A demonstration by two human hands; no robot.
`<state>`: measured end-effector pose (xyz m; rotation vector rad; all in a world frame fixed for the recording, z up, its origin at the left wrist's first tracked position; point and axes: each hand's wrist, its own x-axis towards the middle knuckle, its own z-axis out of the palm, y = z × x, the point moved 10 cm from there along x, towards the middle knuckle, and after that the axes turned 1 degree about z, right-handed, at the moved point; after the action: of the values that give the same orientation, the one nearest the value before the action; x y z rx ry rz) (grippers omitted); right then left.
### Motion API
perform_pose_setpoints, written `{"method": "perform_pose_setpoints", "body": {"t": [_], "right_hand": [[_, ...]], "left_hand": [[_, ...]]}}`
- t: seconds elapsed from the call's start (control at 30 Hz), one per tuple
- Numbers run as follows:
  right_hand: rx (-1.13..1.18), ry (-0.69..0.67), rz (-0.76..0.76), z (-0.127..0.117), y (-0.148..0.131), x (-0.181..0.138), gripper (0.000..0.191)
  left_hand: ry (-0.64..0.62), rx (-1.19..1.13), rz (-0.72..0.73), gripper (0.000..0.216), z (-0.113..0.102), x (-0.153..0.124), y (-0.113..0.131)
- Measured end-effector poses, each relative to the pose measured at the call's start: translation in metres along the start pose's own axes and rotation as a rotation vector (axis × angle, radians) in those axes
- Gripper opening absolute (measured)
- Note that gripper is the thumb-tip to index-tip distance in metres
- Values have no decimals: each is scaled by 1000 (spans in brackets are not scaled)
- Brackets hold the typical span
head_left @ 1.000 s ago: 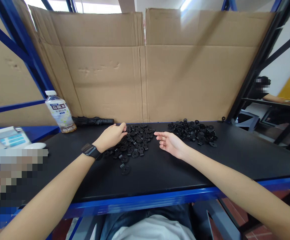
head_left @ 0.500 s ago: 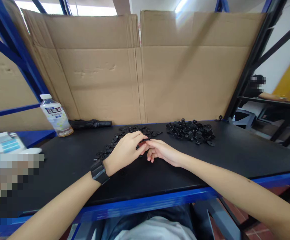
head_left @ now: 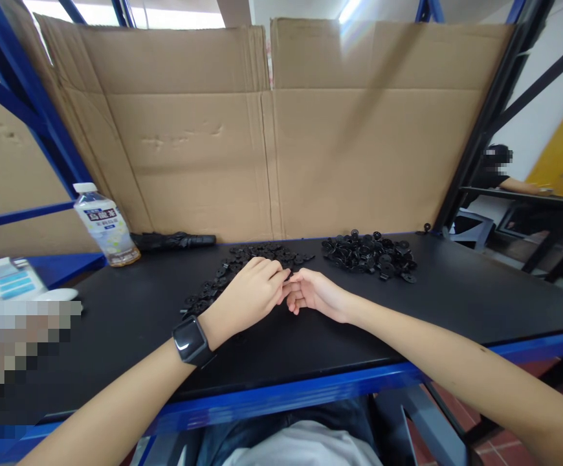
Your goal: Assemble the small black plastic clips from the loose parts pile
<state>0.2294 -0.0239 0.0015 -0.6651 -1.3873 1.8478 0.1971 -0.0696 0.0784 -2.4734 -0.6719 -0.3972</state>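
My left hand (head_left: 250, 294), with a black watch (head_left: 193, 341) on its wrist, meets my right hand (head_left: 316, 294) over the black tabletop (head_left: 272, 343). The fingertips of both hands are pinched together. A sliver of something black shows between them, mostly covered by the left fingers, so its kind cannot be made out. Behind and left of my left hand spreads a heap of small black parts (head_left: 223, 268). Beyond my right hand lies a second pile of round black plastic parts (head_left: 369, 254).
A labelled drink bottle (head_left: 107, 225) stands at the back left beside a folded black umbrella (head_left: 175, 241). A white device (head_left: 7, 278) is at far left. Cardboard sheets (head_left: 189, 142) wall off the back. One small part (head_left: 426, 228) lies alone at the back right. Another person (head_left: 497, 175) sits at far right.
My left hand has rolled over, its back and the watch face turning more upward, and its fingers now hide more of the black piece. The right hand stays nearly in place.
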Motion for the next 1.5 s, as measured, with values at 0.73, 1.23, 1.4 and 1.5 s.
{"method": "perform_pose_setpoints", "body": {"t": [0.73,1.23,1.4,1.5], "right_hand": [[-44,129,-44,-6,-3,0,10],[-165,213,-21,-9,-2,0,6],[-173,182,-10,-6,-1,0,6],[-62,107,-20,-2,-2,1,13]], "left_hand": [[107,377,157,23,-2,3,34],[66,379,167,21,4,4,29],[75,317,117,17,-1,4,20],[98,228,67,18,-1,3,12]]}}
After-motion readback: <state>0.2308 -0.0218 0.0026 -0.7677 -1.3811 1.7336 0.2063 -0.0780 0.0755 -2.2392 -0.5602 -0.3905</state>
